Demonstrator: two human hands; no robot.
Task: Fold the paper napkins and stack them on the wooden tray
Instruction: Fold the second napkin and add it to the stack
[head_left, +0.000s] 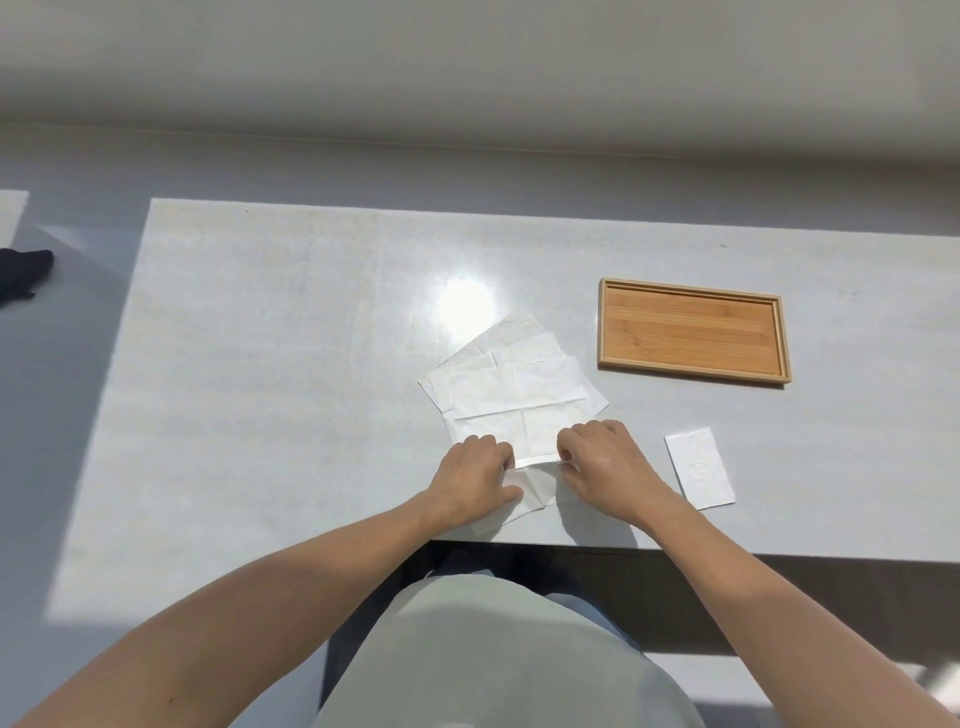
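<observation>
Head view, looking down on a pale table (270, 364) that fills the centre of the frame.

Napkins: a loose pile of unfolded white napkins (511, 384) lies flat at centre frame, sheets fanned and overlapping, crease lines visible. The top napkin (524, 431) of the pile reaches toward the lower centre, where both hands meet it.

Left hand (475, 478): lower centre, just left of the napkin's near edge. Fingers curled inward, pinching the paper at the edge — the near part of the sheet is lifted and bent under the hand.

Right hand (605, 465): lower centre, just right of the left hand. Fingers curled, tips gripping the same near edge. The two hands are close together, w/ a short strip of napkin edge showing between them.

Folded napkin (698, 467): one narrow white rectangle lies flat on the table at right of the right hand, near it but not touching, slightly tilted.

Tray (693, 330): wooden, rectangular, raised rim, upper right of centre. It sits on the table, apart from the pile and from the folded napkin — nothing rests on its floor.

Misc.: a dark object (23, 273) at the left edge of the frame, off the table; can't tell what it is.
</observation>
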